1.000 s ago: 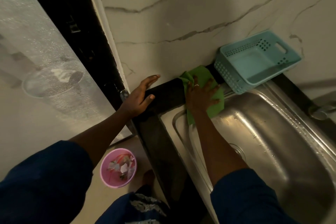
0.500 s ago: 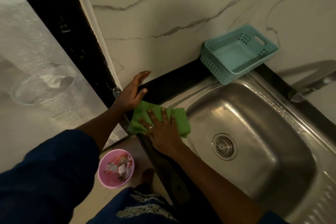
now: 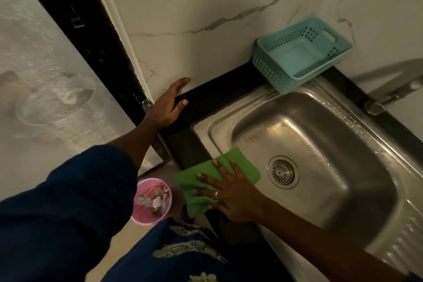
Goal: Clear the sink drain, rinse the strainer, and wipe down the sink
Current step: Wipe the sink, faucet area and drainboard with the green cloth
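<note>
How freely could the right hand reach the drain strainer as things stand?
Probably yes: the right hand presses the green cloth on the sink rim beside the strainer, and bare basin lies between them.

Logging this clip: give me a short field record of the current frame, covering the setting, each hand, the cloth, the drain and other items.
Setting: steel sink in a black counter, veined wall behind
Left hand: flat on the counter corner by the wall
Right hand: fingers spread, pressing the green cloth on the sink's near-left rim
Strainer: seated in the drain, no debris visible
Other: teal basket at the back rim; faucet at right; pink bin holding scraps on the floor
</note>
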